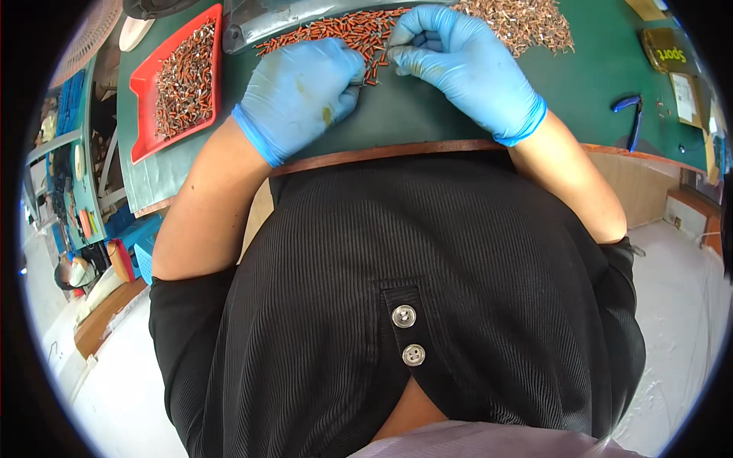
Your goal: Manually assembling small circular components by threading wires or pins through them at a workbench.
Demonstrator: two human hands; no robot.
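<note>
Working: both hands in blue gloves at the 12 o'clock edge of the green bench [427,114], over a heap of small orange cylindrical parts [336,32].
Left hand [301,95]: grip curled together, fingertips pinched on something small and metallic — too small to name.
Right hand [458,65]: fingers closed on a thin metal piece at its 9 o'clock side, touching the orange heap's edge.
Other stock: loose pile of silvery metal bits [527,23] at 1 o'clock; red tray [137,80] of mixed metal pieces at 10 o'clock.
Textures: gloves smooth, slightly smudged; bench mat matte; parts glossy, hard.
Risk: tiny parts may slip from gloved fingertips — thin nitrile dulls feel; a sweeping wrist could scatter the heap off the bench's near edge.
Also: blue-handled tool [630,114] at 3 o'clock, well apart.
</note>
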